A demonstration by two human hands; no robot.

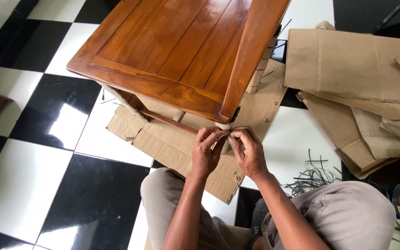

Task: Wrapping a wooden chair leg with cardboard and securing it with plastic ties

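Both hands met just below the near corner of the wooden chair (pixel 172 51). Left hand (pixel 207 150) and right hand (pixel 248 150) each pinched a thin pale strip (pixel 221 140) at the chair leg, above flattened cardboard (pixel 172 143). Black strip offcuts (pixel 311 178) lay right of the chair.

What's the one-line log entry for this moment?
left hand: pinching pale strip at chair corner | right hand: pinching same strip | chair: on cardboard | black strips: floor, right
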